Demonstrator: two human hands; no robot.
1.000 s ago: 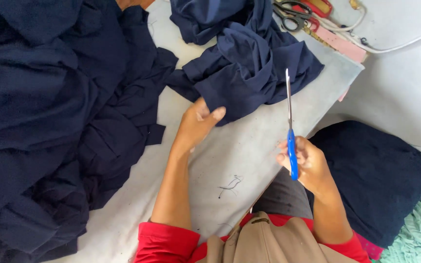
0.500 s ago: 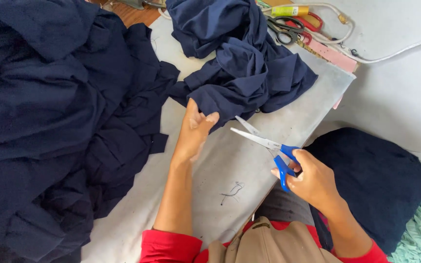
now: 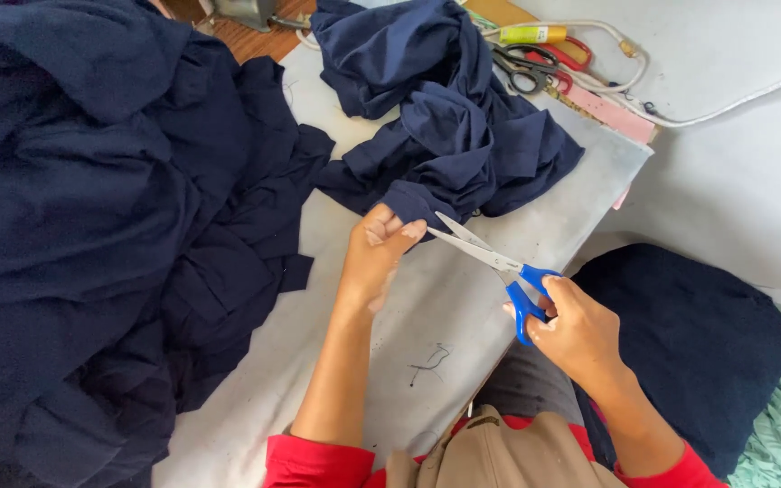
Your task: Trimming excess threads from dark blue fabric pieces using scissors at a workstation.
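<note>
My left hand [image 3: 374, 258] pinches edge of navy garment [image 3: 449, 136] bunched on grey surface [image 3: 463, 307], holding it taut; my right hand [image 3: 576, 330] grips blue scissors [image 3: 490, 262], blades parted just beside garment edge.

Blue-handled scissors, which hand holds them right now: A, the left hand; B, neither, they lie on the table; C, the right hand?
C: the right hand has its grip on the blue-handled scissors, blades open, while the left hand touches the navy cloth.
</note>
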